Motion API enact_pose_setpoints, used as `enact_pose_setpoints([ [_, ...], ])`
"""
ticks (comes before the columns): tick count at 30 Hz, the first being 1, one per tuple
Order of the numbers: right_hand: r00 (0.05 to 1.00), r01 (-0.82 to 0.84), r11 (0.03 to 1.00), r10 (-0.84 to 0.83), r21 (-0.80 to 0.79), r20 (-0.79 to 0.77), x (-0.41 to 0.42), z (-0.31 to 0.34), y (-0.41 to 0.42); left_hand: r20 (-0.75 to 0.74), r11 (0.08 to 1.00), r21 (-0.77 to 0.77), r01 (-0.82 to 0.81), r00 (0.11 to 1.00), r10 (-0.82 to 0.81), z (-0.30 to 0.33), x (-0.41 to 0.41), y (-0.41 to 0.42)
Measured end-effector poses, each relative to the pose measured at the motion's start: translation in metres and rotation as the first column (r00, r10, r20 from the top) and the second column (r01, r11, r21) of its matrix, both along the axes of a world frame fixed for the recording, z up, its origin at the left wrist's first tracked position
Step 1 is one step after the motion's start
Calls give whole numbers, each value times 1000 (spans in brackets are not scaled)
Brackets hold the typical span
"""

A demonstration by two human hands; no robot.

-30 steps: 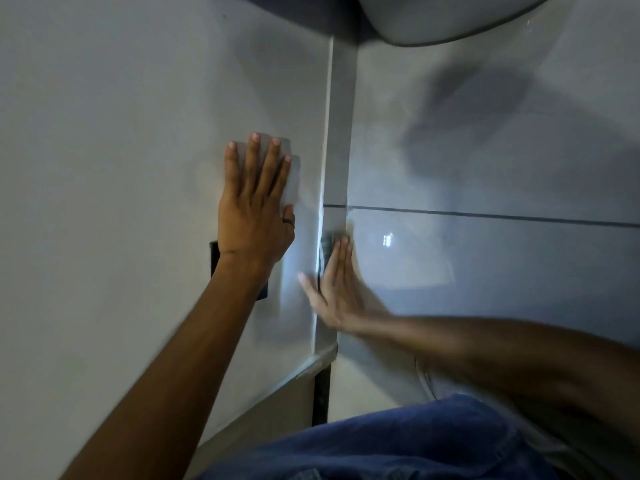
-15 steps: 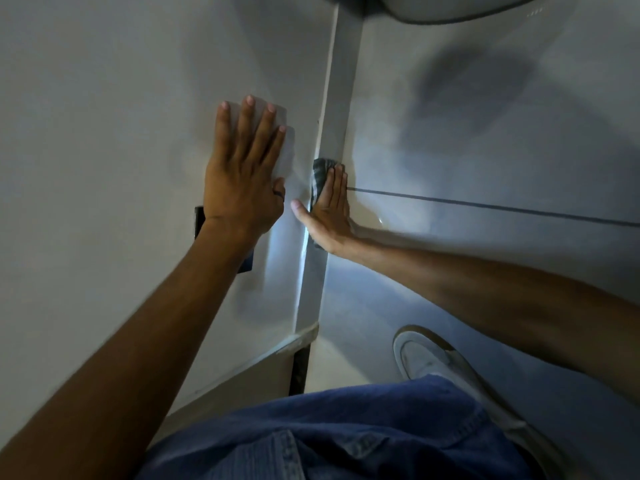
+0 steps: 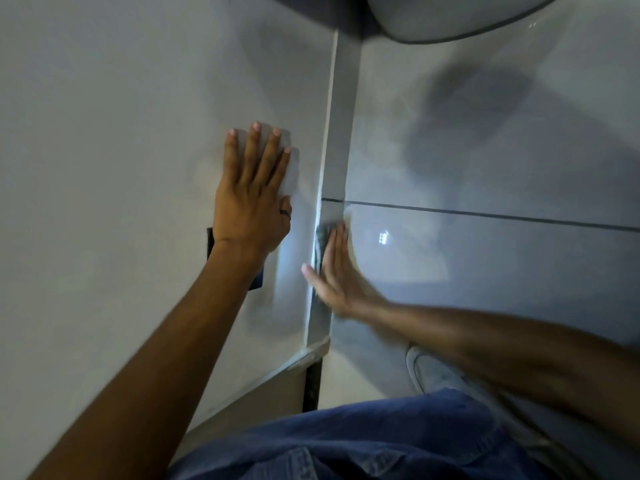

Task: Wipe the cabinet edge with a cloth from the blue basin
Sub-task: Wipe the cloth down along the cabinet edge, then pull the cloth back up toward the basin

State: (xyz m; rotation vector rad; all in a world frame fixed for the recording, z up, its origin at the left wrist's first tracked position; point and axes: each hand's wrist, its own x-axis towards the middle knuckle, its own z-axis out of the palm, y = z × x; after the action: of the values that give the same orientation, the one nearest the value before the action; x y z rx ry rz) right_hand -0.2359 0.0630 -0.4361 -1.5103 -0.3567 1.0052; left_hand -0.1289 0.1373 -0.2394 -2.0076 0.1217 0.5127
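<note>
The white cabinet's narrow vertical edge (image 3: 337, 133) runs down the middle of the head view. My right hand (image 3: 334, 271) is pressed flat against that edge, fingers together, holding a dark grey cloth (image 3: 322, 235) under the fingertips; only a small part of the cloth shows. My left hand (image 3: 251, 199) lies flat with fingers spread on the cabinet's white side panel (image 3: 121, 168), left of the edge. It wears a dark ring. The blue basin is not in view.
Glossy grey floor tiles (image 3: 502, 271) with a dark grout line lie to the right of the edge. My grey shoe (image 3: 429, 370) stands on them, my blue denim leg (image 3: 363, 441) below. A white rounded fixture (image 3: 450, 15) sits at the top. A dark handle (image 3: 256, 278) pokes from under my left wrist.
My right hand slid the cloth up the edge to the grout line, then back down again. My left hand stayed flat on the side panel.
</note>
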Motion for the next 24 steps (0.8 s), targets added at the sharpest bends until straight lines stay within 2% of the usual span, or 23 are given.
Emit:
enact_pose_setpoints([
  [5,949,293,956,-289,-18,123,172,-1,29,8,1000,4,1,1000,-1,-3,-1,-1],
  [8,919,378,926,-373,-16,126,223,-2,33,15,1000,3,-10,1000,10,-5,0,-2],
  [17,913,352,936,-347,15,216,202,-20,39,72,997,-62,-44,996,48,-18,12,-1],
  [21,876,465,883,-470,69,105,244,-9,36,111,989,-147,-30,993,47,-21,10,5],
  [24,847,532,847,-532,23,13,250,12,29,170,959,-277,-53,980,103,-25,8,4],
])
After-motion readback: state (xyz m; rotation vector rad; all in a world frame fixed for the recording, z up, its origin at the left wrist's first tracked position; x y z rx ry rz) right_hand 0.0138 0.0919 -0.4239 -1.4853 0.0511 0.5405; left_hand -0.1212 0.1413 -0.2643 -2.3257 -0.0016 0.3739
